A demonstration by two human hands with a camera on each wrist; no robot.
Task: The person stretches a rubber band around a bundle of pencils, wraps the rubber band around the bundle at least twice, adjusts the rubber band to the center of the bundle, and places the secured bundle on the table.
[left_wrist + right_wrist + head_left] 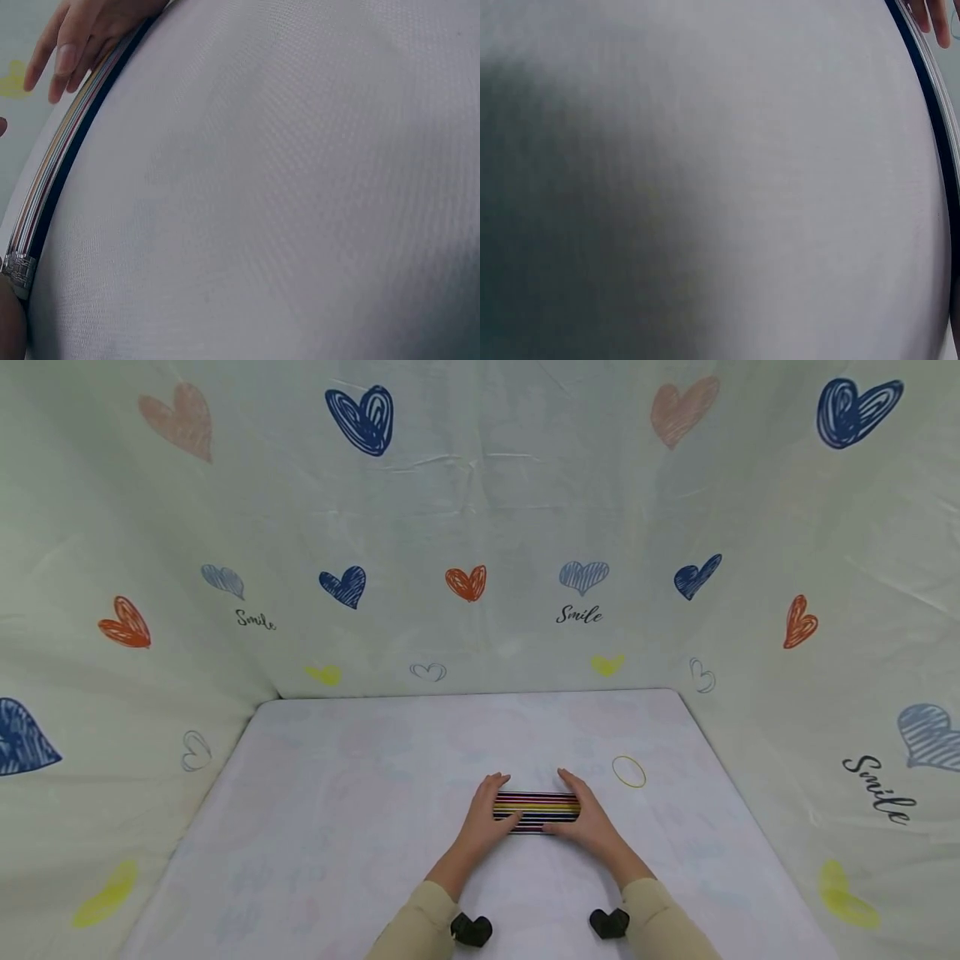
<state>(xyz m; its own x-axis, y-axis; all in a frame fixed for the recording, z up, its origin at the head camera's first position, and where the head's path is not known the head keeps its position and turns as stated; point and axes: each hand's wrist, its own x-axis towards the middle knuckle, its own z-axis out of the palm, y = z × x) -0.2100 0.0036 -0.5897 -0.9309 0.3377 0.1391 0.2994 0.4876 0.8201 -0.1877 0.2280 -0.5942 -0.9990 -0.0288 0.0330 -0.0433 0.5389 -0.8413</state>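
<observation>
A row of striped pencils [536, 807], side by side in dark, red and yellow, lies crosswise on the white table between both hands. My left hand [483, 818] holds the left ends, thumb on the near side and fingers on the far side. At the right ends my right hand [592, 823] holds them the same way. Metal eraser ferrules [19, 271] show at the left end in the left wrist view, beside part of the left hand. A dark pencil [930, 97] edges the row in the right wrist view, where most of the right hand is out of frame.
A thin yellow ring [612, 764], like a rubber band, lies on the table [360, 793] to the right beyond the pencils. A white curtain [480, 518] printed with hearts surrounds the table. Black heart-shaped pieces [471, 931] sit by both sleeves.
</observation>
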